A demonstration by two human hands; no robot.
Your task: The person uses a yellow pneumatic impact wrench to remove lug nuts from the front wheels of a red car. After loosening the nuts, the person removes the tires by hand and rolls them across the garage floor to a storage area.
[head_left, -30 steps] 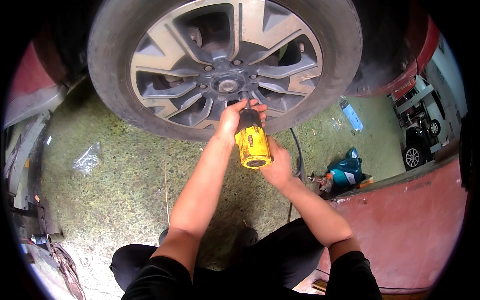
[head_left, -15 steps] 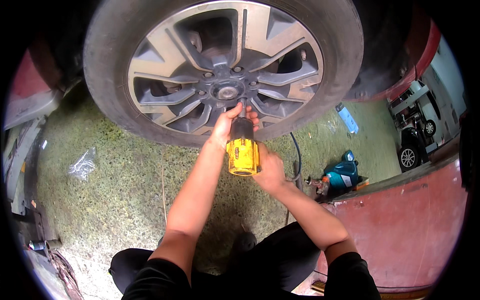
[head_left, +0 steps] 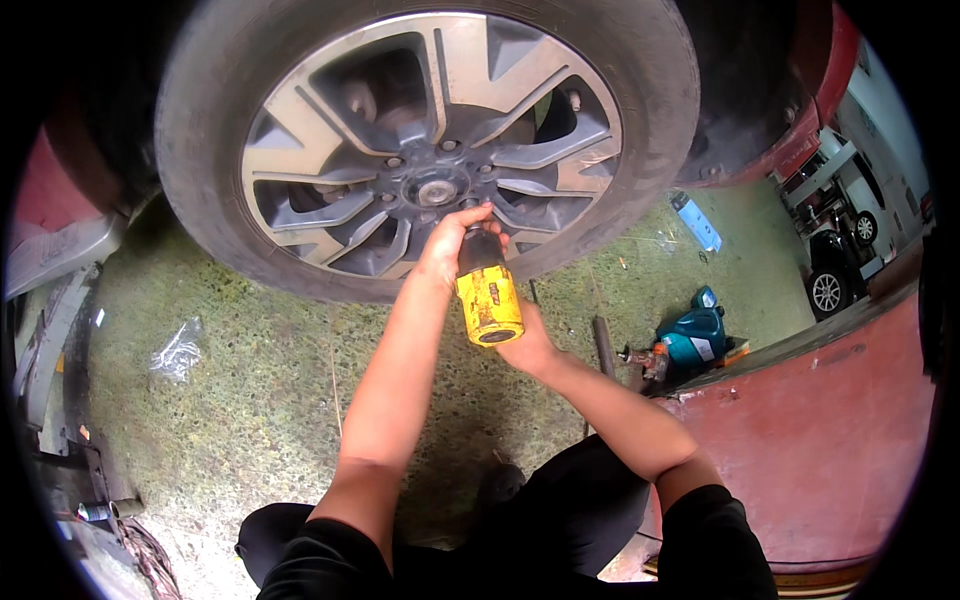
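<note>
A yellow and black impact wrench is held in both my hands, its nose toward the wheel. My left hand is closed round the black front end, with fingers curled over the far side. My right hand grips the wrench from the right and below; the tool's body hides part of its fingers. The nose points at the lower right of the hub, where my left hand covers the tip, so contact with a lug nut cannot be seen. Several other lug nuts show around the hub.
A teal jug stands at the right by a red panel, with a small metal fitting beside it. A blue object lies farther back. Clear plastic lies on the floor at left. A grey metal structure stands at the left edge.
The wrench has tilted, its nose now leaning left and its rear end slightly right. The wheel sits a little farther left in view. Both hands keep their hold.
</note>
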